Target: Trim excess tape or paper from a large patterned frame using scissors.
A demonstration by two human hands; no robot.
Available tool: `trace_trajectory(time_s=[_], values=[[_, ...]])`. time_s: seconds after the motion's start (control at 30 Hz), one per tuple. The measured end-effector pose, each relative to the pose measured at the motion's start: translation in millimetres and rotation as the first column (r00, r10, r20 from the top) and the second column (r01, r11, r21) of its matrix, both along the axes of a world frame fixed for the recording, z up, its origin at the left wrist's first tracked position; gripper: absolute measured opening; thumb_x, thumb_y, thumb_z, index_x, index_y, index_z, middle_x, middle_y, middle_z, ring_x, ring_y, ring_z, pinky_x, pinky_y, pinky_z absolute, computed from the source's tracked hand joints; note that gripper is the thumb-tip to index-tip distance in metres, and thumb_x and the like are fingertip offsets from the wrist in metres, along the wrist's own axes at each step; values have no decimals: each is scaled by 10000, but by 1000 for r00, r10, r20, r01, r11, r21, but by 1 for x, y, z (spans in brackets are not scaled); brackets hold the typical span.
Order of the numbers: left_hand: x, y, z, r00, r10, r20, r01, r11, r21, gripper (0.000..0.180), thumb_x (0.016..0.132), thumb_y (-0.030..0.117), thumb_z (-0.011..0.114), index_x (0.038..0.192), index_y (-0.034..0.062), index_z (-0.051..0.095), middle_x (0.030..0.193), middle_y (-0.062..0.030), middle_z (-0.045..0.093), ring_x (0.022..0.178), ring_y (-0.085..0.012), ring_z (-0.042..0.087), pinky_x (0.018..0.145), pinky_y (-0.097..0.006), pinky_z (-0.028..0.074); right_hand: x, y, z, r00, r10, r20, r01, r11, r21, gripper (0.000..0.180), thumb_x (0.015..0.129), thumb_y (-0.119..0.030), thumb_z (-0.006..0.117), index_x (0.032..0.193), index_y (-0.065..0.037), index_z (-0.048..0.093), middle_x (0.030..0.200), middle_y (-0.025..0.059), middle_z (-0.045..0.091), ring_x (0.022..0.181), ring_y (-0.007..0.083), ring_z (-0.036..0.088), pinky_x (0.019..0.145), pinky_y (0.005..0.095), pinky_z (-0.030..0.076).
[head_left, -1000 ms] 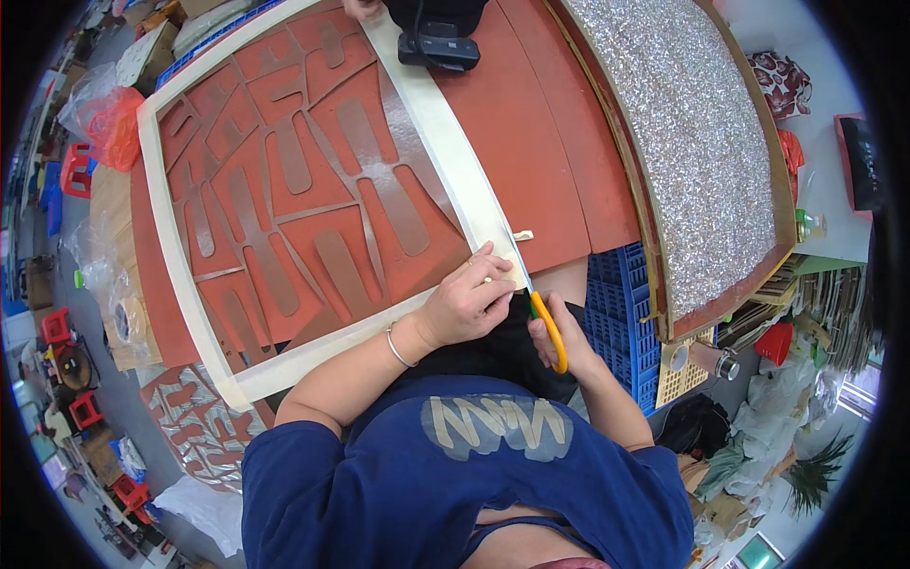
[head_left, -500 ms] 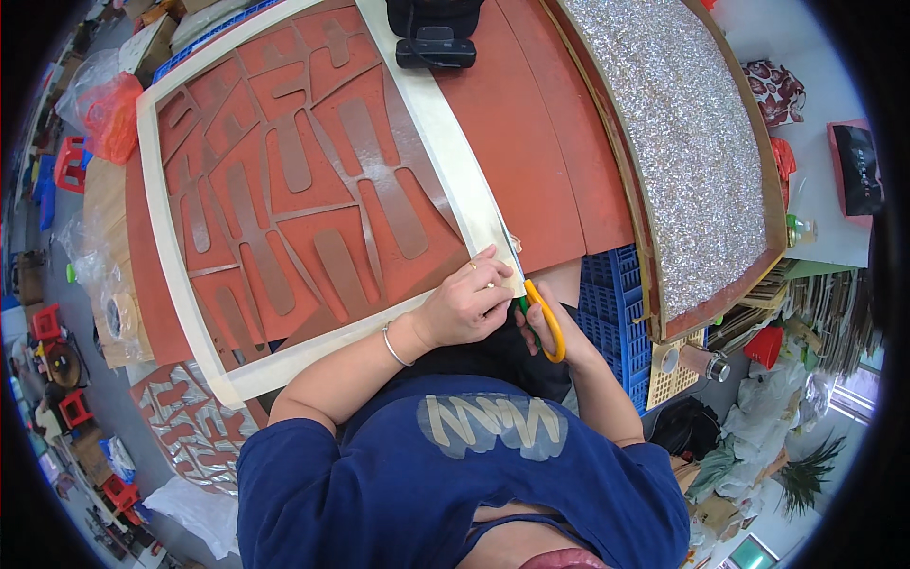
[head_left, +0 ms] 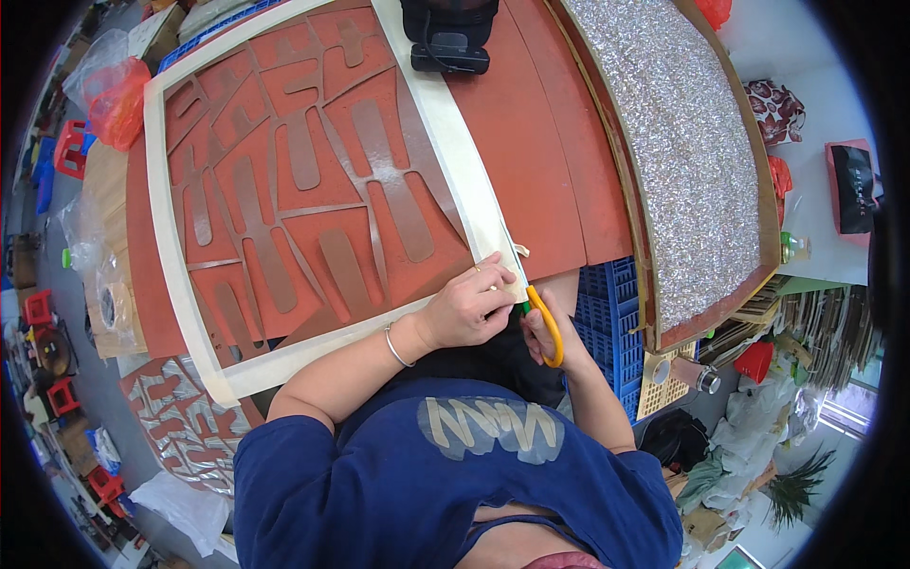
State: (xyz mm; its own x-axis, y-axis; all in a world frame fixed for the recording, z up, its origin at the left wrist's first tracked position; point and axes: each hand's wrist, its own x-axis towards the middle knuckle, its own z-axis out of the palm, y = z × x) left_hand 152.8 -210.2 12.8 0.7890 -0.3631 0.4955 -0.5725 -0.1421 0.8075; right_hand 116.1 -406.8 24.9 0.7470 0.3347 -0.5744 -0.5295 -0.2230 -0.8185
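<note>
A brown sheet with cut-out shapes [head_left: 389,174] lies on a red-brown board [head_left: 531,180], edged all round by cream tape [head_left: 471,180]. At its near right corner my left hand [head_left: 471,302] has thumb and fingers pinched on the tape. Scissors [head_left: 547,327] with a yellow and a green handle are in my right hand [head_left: 543,339], the fingers wrapped through them. Their blades point away from me along the tape's outer edge, partly hidden, so I cannot tell how far apart they are. A small curled tape scrap [head_left: 521,250] sticks out beside that edge.
A framed panel of silvery glitter [head_left: 682,142] stands at the right, above blue plastic crates [head_left: 607,322]. A black device [head_left: 449,57] sits at the board's far side. Another patterned sheet [head_left: 180,417] is at lower left. A steel flask [head_left: 697,377] lies right of the crates.
The view has shifted slightly. The scissors have turned a little more upright beside the tape edge, and the curled scrap stands out more. My left hand keeps its pinch on the corner.
</note>
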Motion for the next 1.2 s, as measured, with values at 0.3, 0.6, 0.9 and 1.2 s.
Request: trace_trajectory(time_s=[0.3, 0.6, 0.9, 1.2], values=[[-2, 2, 3, 999, 16, -28, -17, 999, -29, 75, 684, -41, 635, 717, 18, 602, 732, -82, 530, 884, -249, 616, 988, -466, 422, -3, -4, -1, 997, 74, 26, -77, 984, 161, 614, 894, -600, 331, 1131, -36, 381, 824, 63, 485, 557, 98, 488, 466, 223, 460], [-5, 5, 9, 1000, -14, -21, 12, 998, -55, 89, 673, -42, 638, 725, 19, 598, 707, -74, 509, 886, -249, 617, 985, -473, 422, 9, -8, -2, 996, 91, 20, -93, 986, 140, 499, 934, -501, 367, 1139, -46, 384, 825, 51, 490, 593, 94, 493, 483, 217, 457], [-18, 4, 12, 996, -76, -41, 74, 997, -30, 99, 663, -46, 639, 711, 26, 591, 716, -72, 518, 879, -240, 614, 994, -477, 412, 4, 4, 11, 996, 76, 51, -78, 997, 29, 429, 943, -450, 404, 1096, -49, 391, 803, 47, 497, 593, 89, 494, 474, 209, 442], [-29, 5, 16, 991, -112, -67, 106, 990, -89, 104, 654, -49, 636, 718, 26, 603, 764, -80, 555, 881, -230, 613, 1005, -472, 401, -13, 9, 7, 996, 10, 94, -13, 1000, 26, 435, 932, -475, 412, 1037, -54, 381, 712, 43, 469, 458, 77, 441, 384, 198, 387]])
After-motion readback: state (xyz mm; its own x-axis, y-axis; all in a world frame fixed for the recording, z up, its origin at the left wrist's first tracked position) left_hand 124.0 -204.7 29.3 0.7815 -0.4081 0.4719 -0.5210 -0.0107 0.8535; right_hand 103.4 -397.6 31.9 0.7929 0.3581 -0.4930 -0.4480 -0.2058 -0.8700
